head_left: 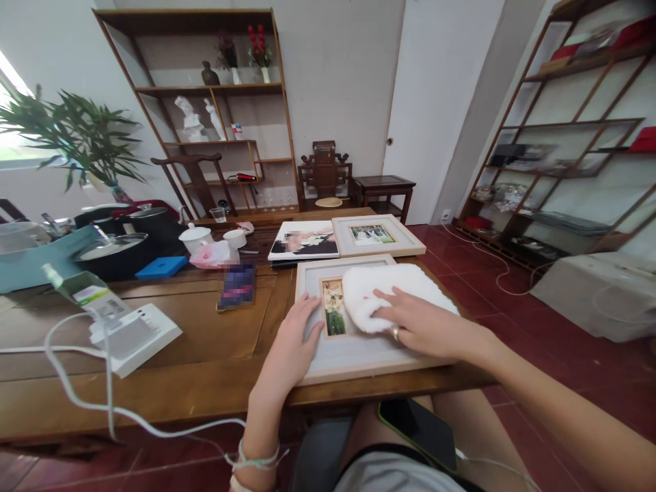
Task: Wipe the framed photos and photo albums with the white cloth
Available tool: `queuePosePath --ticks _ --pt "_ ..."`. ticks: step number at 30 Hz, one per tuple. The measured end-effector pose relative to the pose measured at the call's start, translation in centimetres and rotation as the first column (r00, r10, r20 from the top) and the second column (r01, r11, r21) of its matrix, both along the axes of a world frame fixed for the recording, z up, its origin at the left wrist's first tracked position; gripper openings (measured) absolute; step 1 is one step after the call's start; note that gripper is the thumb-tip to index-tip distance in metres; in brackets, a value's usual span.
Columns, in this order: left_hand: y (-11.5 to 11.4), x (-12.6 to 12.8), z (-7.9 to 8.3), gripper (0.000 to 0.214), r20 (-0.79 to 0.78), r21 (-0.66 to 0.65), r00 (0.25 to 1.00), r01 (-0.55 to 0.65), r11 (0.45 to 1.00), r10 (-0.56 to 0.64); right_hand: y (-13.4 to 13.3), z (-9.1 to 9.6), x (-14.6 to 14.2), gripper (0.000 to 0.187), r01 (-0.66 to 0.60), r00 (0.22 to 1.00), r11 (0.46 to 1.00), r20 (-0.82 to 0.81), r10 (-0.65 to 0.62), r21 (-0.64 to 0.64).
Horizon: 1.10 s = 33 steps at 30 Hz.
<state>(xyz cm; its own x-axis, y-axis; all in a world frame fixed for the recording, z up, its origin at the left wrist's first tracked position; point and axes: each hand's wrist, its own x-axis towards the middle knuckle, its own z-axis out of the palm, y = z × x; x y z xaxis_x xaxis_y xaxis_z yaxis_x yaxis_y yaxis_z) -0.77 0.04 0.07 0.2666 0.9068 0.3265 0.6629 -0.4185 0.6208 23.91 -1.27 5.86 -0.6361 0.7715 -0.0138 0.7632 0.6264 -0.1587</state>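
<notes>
A white box (164, 336), a white cable (78, 386) trailing over it, sits near the left end of the surface (192, 301), with a stretch of brown wood between it and a light-wood picture frame (341, 362) lying flat at the near right corner. A phone (236, 287) rests well in from the near edge. The left hand (294, 335) lies on the frame's left side, its fingers spread and released. The frame sits just inside the surface's near edge, while a photo panel (307, 240) and a second frame (376, 234) crowd its far side. Its long axis appears to run left to right, its right end hidden. On it, a fluffy white cloth (410, 280), also longest left to right, points its rounded end left over the inset photo (334, 307). The right hand (425, 321) spreads across the cloth; whether its fingers clench the pile cannot be told. Beyond the right edge, red tiled floor (474, 283) stretches away.
</notes>
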Motion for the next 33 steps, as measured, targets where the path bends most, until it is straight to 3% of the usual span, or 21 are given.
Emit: queuePosePath --ticks 4,8,13,18,24,28,33 --pt "0.1 0.0 -0.2 0.04 -0.006 0.001 1.0 -0.003 1.0 0.003 -4.1 1.8 0.3 0.04 0.011 1.0 0.988 -0.015 -0.014 -0.151" --pt "0.1 0.1 -0.3 0.04 -0.007 0.009 1.0 -0.008 1.0 0.008 -5.2 1.9 -0.3 0.042 -0.014 0.999 0.984 -0.043 0.006 -0.176" --pt "0.1 0.1 -0.2 0.041 -0.008 0.01 1.0 -0.007 1.0 0.007 -1.6 -0.6 -0.4 0.049 0.0 0.998 1.0 -0.062 0.001 0.014" --pt "0.1 0.0 -0.1 0.041 -0.015 0.011 1.0 0.0 1.0 0.0 3.9 -2.6 0.5 0.046 0.056 0.998 0.969 -0.054 -0.044 0.241" --pt "0.0 0.0 0.1 0.041 -0.008 0.006 1.0 0.002 1.0 -0.002 6.8 -2.7 -0.2 0.049 0.099 0.995 0.953 -0.028 -0.095 0.285" --pt "0.0 0.0 0.1 0.04 0.005 -0.003 1.0 0.005 1.0 -0.005 5.2 -2.1 -0.6 0.047 0.06 0.998 0.977 0.001 -0.061 0.205" --pt "0.0 0.0 -0.2 0.04 0.014 0.001 1.0 -0.009 1.0 0.009 0.0 0.1 -0.1 0.043 0.025 1.0 0.999 0.005 -0.025 -0.023"
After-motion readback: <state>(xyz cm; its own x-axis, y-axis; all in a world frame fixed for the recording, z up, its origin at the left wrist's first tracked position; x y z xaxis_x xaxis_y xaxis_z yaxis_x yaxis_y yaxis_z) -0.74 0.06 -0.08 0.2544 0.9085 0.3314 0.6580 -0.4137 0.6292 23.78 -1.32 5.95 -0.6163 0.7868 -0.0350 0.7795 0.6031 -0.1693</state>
